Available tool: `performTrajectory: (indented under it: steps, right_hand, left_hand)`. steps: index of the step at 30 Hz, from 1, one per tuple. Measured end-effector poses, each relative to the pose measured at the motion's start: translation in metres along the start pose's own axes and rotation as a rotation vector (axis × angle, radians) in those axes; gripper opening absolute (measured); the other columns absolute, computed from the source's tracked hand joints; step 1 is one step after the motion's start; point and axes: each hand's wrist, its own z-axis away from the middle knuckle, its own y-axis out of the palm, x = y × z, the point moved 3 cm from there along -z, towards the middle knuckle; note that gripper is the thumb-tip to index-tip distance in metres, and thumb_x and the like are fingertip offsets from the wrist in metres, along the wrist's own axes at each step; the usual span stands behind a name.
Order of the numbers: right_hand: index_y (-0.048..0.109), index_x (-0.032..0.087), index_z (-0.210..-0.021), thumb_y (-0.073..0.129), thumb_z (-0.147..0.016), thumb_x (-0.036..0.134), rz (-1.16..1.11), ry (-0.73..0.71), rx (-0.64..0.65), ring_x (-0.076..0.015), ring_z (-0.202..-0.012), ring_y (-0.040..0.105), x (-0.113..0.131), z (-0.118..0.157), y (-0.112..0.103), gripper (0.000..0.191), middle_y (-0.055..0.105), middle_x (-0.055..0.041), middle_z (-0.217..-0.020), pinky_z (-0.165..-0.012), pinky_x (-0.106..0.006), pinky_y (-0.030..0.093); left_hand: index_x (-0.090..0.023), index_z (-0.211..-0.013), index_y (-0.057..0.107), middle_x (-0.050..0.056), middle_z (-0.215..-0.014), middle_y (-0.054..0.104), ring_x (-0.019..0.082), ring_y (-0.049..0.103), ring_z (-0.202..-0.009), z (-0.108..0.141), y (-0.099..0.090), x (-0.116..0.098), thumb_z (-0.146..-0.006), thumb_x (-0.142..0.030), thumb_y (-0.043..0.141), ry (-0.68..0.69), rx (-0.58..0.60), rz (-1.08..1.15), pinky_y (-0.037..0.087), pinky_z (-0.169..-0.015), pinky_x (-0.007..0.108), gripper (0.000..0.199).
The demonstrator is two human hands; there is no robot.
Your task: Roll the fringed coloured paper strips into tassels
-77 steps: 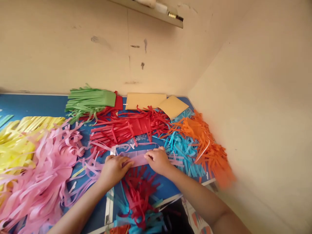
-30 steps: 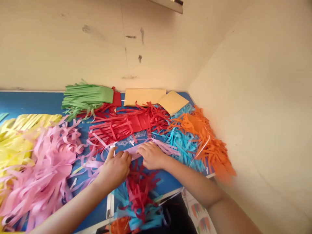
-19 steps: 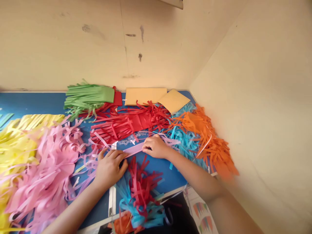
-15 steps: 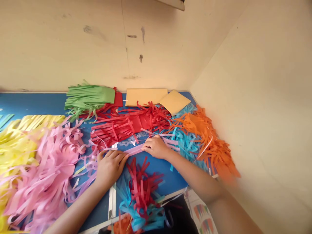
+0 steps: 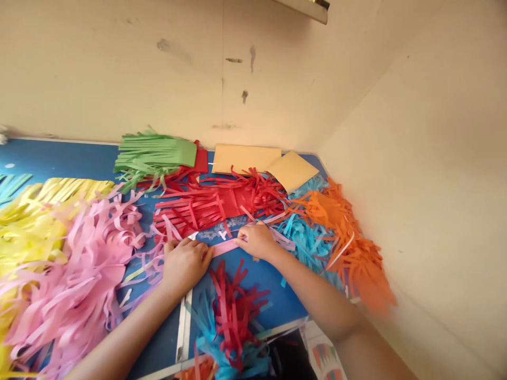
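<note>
Roughly, the smooth blue table (image 5: 75, 158) carries crinkled pink fringed paper (image 5: 99, 253) at nine o'clock, shaggy orange fringed paper (image 5: 350, 245) at three. The left hand (image 5: 186, 264), fingers closed, and pinching right hand (image 5: 257, 241) grip a flat pinkish-mauve paper strip (image 5: 225, 247), centre, its ends partly hidden.

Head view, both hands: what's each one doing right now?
Left hand: closed on the left end of the lilac paper strip.
Right hand: closed, fingers pinching the strip's right part.
</note>
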Motion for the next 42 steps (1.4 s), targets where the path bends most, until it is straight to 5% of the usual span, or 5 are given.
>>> performTrajectory:
  steps: [5, 10, 26, 32, 42]
  right_hand:
    - [0.069, 0.021, -0.096, 0.063, -0.092, 0.034, 0.108, -0.194, -0.111, -0.0233, -0.104, 0.056, 0.015, 0.015, -0.012, 0.014, 0.07, -0.0066, -0.107, -0.089, -0.04, 0.028]
    - [0.067, 0.02, -0.09, 0.055, -0.099, 0.026, 0.266, -0.549, -0.105, -0.0189, -0.093, 0.054, 0.025, 0.023, -0.001, 0.016, 0.071, -0.0039, -0.091, -0.087, -0.04, 0.028]
    - [0.072, 0.024, -0.09, 0.057, -0.099, 0.026, 0.177, -0.446, -0.134, -0.0175, -0.088, 0.055, 0.008, 0.023, 0.01, 0.018, 0.073, -0.0012, -0.092, -0.08, -0.037, 0.026]
    - [0.076, 0.022, -0.084, 0.076, -0.086, 0.033, -0.091, -0.243, -0.108, -0.0164, -0.089, 0.057, -0.026, 0.023, -0.002, 0.011, 0.073, -0.0006, -0.089, -0.081, -0.033, 0.028]
    - [0.072, 0.02, -0.072, 0.076, -0.082, 0.03, -0.054, -0.045, -0.006, -0.0166, -0.083, 0.056, -0.017, 0.01, -0.009, 0.014, 0.071, 0.0011, -0.081, -0.075, -0.031, 0.029]
  left_hand:
    - [-0.026, -0.094, 0.07, 0.005, -0.092, 0.072, 0.028, 0.062, -0.093, 0.0, -0.01, -0.001, -0.092, -0.025, 0.052, 0.112, -0.039, 0.004, 0.035, -0.091, 0.049, 0.018]
    - [-0.026, -0.089, 0.07, 0.004, -0.094, 0.073, 0.026, 0.06, -0.1, 0.001, -0.018, -0.015, -0.088, -0.019, 0.053, 0.253, -0.066, 0.009, 0.032, -0.101, 0.049, 0.019]
    - [-0.028, -0.101, 0.071, 0.001, -0.092, 0.076, 0.024, 0.065, -0.094, 0.023, -0.005, 0.002, -0.096, -0.021, 0.046, 0.311, -0.137, 0.032, 0.033, -0.097, 0.049, 0.026]
    - [-0.029, -0.087, 0.075, 0.002, -0.087, 0.076, 0.024, 0.065, -0.086, 0.024, 0.002, 0.021, -0.095, -0.041, 0.051, 0.156, -0.11, 0.212, 0.036, -0.084, 0.044, 0.028]
    - [-0.024, -0.072, 0.069, 0.004, -0.077, 0.073, 0.026, 0.062, -0.081, 0.01, -0.001, 0.006, -0.094, -0.044, 0.05, 0.047, -0.061, 0.134, 0.037, -0.079, 0.042, 0.035]
